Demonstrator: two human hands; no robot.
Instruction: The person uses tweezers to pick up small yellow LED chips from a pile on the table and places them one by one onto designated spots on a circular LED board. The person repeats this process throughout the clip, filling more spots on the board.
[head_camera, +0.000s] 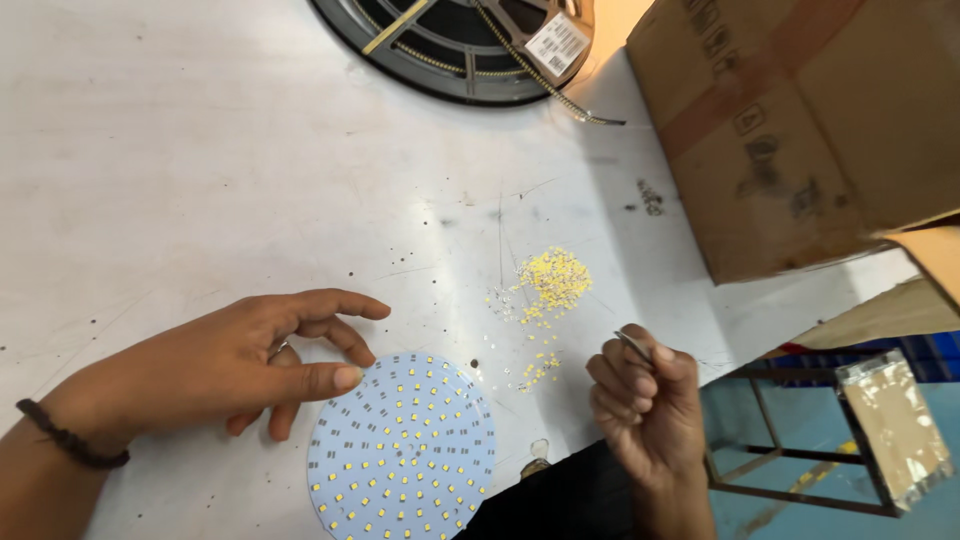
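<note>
While the round white board (402, 452) is lain flat on the table (200, 150) at about six o'clock, its edge is touched at ten o'clock by the thumb of the left hand (230, 365), whose fingers (340, 305) are spread wide and arched above it, apparently so that the disc is kept from sliding. Rows of small yellow chips are already seated across the board. A thin pair of metal tweezers (632, 345) is pinched in the right hand (645, 405), the fingers curled narrowly around it and the tip raised, pointed toward eleven o'clock at the loose heap of yellow chips (550, 285) scattered just beyond. A black component reel (455, 45) is placed at twelve o'clock, and a cardboard box (800, 120) at two o'clock, both well apart from the hands.
</note>
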